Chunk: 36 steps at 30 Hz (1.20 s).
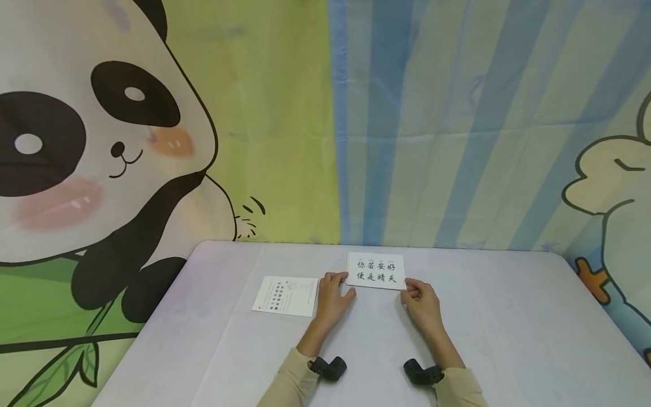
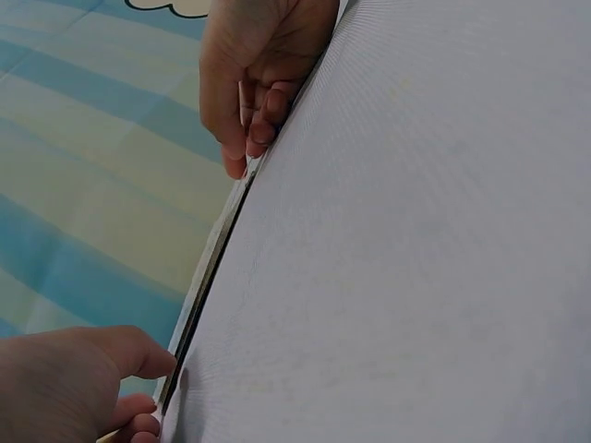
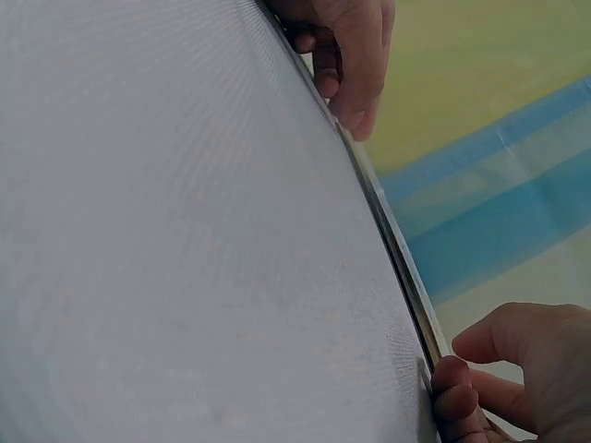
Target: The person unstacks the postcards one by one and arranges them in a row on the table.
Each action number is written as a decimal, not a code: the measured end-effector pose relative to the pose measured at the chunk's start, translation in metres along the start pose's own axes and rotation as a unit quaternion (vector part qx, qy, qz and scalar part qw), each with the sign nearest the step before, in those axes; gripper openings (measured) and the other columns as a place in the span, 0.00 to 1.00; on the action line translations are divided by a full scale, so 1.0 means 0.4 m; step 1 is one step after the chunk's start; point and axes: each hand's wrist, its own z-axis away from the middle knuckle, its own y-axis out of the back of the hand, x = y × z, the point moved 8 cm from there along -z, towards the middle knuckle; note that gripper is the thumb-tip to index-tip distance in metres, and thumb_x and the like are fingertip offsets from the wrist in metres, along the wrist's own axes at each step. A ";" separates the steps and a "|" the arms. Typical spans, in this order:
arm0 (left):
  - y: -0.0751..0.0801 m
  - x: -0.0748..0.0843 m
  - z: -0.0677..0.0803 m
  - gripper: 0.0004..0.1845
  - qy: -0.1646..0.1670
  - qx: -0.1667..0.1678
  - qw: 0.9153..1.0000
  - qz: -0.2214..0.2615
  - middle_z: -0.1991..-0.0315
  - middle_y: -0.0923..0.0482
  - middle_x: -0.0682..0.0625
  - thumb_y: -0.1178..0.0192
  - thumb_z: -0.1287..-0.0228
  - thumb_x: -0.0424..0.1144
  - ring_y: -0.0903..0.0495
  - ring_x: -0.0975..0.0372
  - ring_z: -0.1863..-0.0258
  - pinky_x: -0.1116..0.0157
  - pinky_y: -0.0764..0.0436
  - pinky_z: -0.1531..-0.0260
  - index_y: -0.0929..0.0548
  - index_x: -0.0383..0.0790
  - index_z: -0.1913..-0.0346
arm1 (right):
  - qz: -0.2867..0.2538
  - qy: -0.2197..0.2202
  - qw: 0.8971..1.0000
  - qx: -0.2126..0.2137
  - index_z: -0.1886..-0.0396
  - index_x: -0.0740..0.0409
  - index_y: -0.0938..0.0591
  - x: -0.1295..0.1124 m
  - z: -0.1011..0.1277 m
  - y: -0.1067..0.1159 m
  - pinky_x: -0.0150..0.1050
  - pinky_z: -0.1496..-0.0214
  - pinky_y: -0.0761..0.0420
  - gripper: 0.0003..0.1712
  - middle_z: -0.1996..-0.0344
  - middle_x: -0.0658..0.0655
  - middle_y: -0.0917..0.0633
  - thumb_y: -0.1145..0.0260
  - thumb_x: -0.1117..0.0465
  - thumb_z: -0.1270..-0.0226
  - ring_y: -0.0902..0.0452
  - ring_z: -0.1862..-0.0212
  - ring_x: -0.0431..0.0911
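A white card [image 1: 375, 271] printed with two rows of black Chinese characters lies near the back of the table. At its left edge my left hand [image 1: 333, 298] holds it, the thumb by the near corner. My right hand [image 1: 424, 305] has curled fingers at the right edge. Both wrist views show the card almost edge-on, as a thin strip between the two hands. To the left of my left hand lies a second white card [image 1: 282, 298] with printed characters turned sideways and a small drawing.
The table [image 1: 508, 328] has a white cloth. Behind it hangs a curtain [image 1: 285, 124] with a large panda and blue stripes. A black device [image 1: 330, 368] sits on my left wrist and another black device [image 1: 423, 373] on my right.
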 end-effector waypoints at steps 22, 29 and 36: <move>0.018 0.006 -0.006 0.16 -0.009 0.033 0.998 0.060 0.63 0.21 0.48 0.35 0.41 0.29 0.27 0.61 0.65 0.66 0.28 0.60 0.20 0.32 0.48 | -0.101 -0.037 0.994 0.009 0.50 0.70 0.22 0.016 0.006 0.009 0.27 0.74 0.23 0.15 0.61 0.65 0.19 0.39 0.71 0.37 0.24 0.74 0.36; 0.014 0.014 -0.009 0.18 -0.027 0.034 0.998 0.044 0.64 0.21 0.49 0.34 0.43 0.28 0.26 0.60 0.65 0.66 0.28 0.60 0.19 0.34 0.48 | -0.111 -0.028 0.993 0.011 0.46 0.69 0.23 0.018 0.009 0.013 0.27 0.74 0.23 0.18 0.61 0.64 0.21 0.39 0.72 0.37 0.25 0.73 0.36; 0.011 -0.003 -0.004 0.20 -0.014 0.027 0.998 0.046 0.65 0.23 0.49 0.34 0.43 0.28 0.28 0.61 0.65 0.66 0.29 0.60 0.20 0.31 0.46 | -0.106 -0.018 0.994 0.006 0.42 0.69 0.25 0.022 0.008 0.002 0.27 0.74 0.23 0.23 0.61 0.63 0.21 0.39 0.73 0.39 0.25 0.73 0.36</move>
